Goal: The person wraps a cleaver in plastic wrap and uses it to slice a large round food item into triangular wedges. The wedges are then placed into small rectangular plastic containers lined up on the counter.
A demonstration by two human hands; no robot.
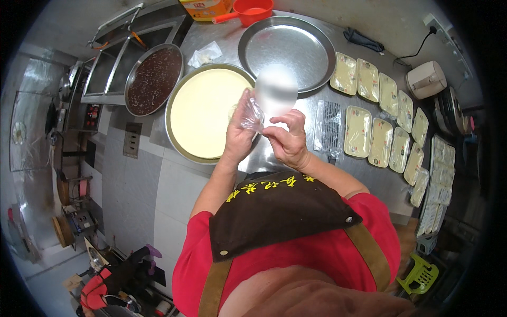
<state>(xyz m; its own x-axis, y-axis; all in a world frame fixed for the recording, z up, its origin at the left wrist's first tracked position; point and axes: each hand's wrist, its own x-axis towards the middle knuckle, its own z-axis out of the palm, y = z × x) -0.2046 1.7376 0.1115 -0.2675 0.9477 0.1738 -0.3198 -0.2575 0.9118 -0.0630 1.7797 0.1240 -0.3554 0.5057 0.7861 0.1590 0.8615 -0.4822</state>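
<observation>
My left hand [239, 138] holds a crumpled clear plastic bag or glove [252, 115] above the right edge of a round metal pan of smooth pale-yellow food [206, 115]. The fingertips of my right hand [291, 138] pinch the lower end of the same plastic. Beyond my hands lies a large round metal pan [287, 51] with a bare bottom; a blurred patch hides part of its near rim. To the right of my right hand, a clear plastic packet with dark markings [328, 126] rests on the steel table.
Two rows of film-wrapped pale trays [358, 130] stand at the right, near a kettle [427, 79]. A round pan of dark brown food [153, 79] is at the left by the sinks [119, 63]. A red dipper [252, 12] stands at the back. Another person [115, 281] is at lower left.
</observation>
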